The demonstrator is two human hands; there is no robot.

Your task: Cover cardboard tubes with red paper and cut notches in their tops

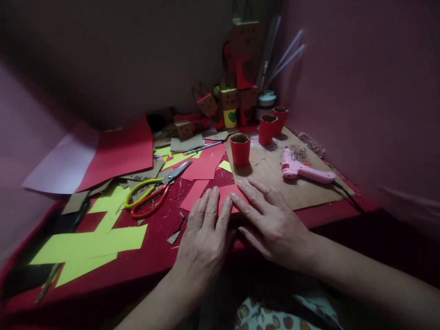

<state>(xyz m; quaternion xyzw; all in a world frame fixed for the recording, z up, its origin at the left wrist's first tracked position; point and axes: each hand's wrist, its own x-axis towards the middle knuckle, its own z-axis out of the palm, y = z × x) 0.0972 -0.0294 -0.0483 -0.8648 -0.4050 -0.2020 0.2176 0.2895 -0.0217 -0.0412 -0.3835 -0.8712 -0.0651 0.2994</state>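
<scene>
A small piece of red paper (227, 193) is at the front edge of the table, between my two hands. My left hand (205, 231) presses its fingers on the paper's left part; its thumb is hidden. From the right, my right hand (275, 224) has its fingertips on the same paper, with the thumb lower, under the near edge. The index fingertips almost meet. Beyond the hands, a red paper-covered cup (240, 152) stands upright on a wooden board (264, 183). More red paper (203, 166) lies behind my left hand.
Scissors (151, 191) with yellow and red handles lie open on the left, near yellow paper strips (85, 247). A pink glue gun (302, 170) rests on the board, its cord trailing right. Two more red cups (267, 130) and several cardboard-headed figures (229, 107) stand behind.
</scene>
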